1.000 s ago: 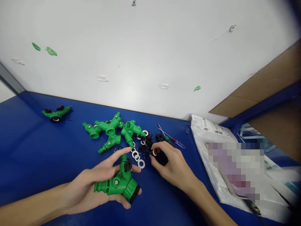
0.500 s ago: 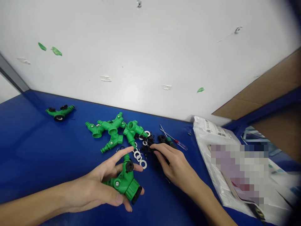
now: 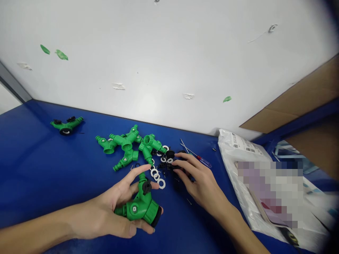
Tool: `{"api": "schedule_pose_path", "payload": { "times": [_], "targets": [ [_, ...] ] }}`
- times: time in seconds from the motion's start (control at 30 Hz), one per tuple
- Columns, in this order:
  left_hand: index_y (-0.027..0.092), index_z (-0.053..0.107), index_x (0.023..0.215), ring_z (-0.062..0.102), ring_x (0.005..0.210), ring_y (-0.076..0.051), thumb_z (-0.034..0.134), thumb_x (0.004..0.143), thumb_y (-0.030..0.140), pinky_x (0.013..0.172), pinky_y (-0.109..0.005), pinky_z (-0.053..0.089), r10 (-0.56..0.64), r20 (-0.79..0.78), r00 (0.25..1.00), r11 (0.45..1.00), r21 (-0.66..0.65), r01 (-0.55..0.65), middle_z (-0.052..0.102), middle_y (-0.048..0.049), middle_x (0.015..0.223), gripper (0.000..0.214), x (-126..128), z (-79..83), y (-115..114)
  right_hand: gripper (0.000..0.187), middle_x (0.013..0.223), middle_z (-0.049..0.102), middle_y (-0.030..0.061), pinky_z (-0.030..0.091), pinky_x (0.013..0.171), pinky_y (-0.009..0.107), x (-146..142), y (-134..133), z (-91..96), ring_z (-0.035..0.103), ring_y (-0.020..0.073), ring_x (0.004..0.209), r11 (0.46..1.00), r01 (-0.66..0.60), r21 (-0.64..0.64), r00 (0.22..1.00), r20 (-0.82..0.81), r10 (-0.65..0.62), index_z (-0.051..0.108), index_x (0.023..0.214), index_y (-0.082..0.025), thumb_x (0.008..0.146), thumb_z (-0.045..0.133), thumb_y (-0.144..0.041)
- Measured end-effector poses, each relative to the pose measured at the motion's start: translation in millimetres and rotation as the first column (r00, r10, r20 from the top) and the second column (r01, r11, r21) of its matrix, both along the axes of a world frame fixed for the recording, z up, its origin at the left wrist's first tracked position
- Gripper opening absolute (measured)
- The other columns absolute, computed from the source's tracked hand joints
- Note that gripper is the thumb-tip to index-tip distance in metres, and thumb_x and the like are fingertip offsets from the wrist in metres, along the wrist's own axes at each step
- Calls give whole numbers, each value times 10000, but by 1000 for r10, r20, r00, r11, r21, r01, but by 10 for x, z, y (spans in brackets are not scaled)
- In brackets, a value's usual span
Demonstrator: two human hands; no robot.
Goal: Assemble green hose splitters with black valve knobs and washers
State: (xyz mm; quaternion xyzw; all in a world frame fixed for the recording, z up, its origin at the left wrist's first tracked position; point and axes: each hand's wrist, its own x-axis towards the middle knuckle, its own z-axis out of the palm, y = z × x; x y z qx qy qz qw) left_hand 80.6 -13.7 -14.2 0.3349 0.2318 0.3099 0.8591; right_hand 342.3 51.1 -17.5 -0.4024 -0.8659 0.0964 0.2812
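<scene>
My left hand is wrapped around a green Y-shaped hose splitter. A black knob sits on one branch, a bare square peg shows on the other, and a black collar rings its wide end. At a pile of small black parts, my right hand has its fingers bent and spread apart, fingertips among the pieces. Just by them are a round black cap and a white ring. Whether the fingertips touch a part is hidden.
Several green splitter bodies lie behind my left hand, with white washers to their right. A splitter with black knobs stands far left. Screwdrivers lie behind my right hand. A white plastic bag and a phone-like object are at right.
My right hand's fingers have spread from a closer grouping over the black parts, and a round black cap now shows at their tips. The splitter in my left hand has shifted slightly.
</scene>
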Motion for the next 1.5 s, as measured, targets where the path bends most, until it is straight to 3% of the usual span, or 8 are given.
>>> {"api": "schedule_pose_path", "payload": {
  "times": [0.27,0.57,0.77,0.97,1.13,1.3,1.4,1.5],
  "targets": [
    [351,423,1359,665,1000,-184,670,908,217,945,-407,506,12,-178,984,986,165,18,555,-58,1290,532,3,22,-23,218,964,642,75,565,697,295,-35,-55,89,655,180,819,999,-35,19,989,-146,37,709,1116,-216,958,570,-160],
    [263,477,1154,649,779,-115,699,878,292,769,-277,541,170,-355,919,957,284,-68,705,0,1005,356,26,3,-26,237,940,697,17,539,665,221,-95,-175,163,659,144,804,987,-88,-133,908,-419,24,711,1071,-288,902,658,-131],
    [222,581,941,545,657,-98,651,861,213,660,-225,450,420,-494,761,756,655,8,664,50,760,107,66,-17,-3,180,948,641,7,536,641,227,-151,-259,165,632,123,726,921,-182,-344,858,-514,-23,657,1053,-285,921,627,-166],
    [246,631,953,559,699,-127,640,844,254,682,-244,447,531,-600,598,682,721,118,695,37,837,110,56,-46,-60,290,813,552,10,405,575,259,-135,-262,187,510,123,645,909,-179,-377,929,-368,30,603,891,-213,955,344,-98],
    [258,622,990,599,741,-133,614,859,229,757,-256,471,516,-592,619,606,763,225,708,36,883,135,53,-58,-56,196,659,445,-20,334,549,269,-146,-365,205,434,126,594,912,-188,-366,939,-339,57,415,658,-206,829,359,-127],
    [308,623,1110,618,866,-170,646,834,261,806,-275,490,480,-653,586,712,680,174,735,32,984,281,80,-58,-120,174,604,412,-80,356,466,222,-295,-465,152,405,104,492,979,-28,-201,976,-219,-17,589,1005,-214,872,628,-319],
    [364,580,1263,614,909,-203,666,822,356,708,-259,517,421,-722,549,805,576,140,748,22,1052,450,88,-82,-172,231,573,401,-95,350,417,198,-403,-489,50,377,87,451,996,-18,-83,965,-262,-4,615,1004,-202,865,714,-360],
    [385,501,1384,613,931,-216,650,838,394,742,-281,546,401,-745,532,810,560,174,744,10,1098,567,79,-132,-180,174,585,435,-89,355,416,193,-462,-518,-55,394,82,452,1000,6,-1,951,-308,-6,613,999,-193,876,708,-272]
  ]
}}
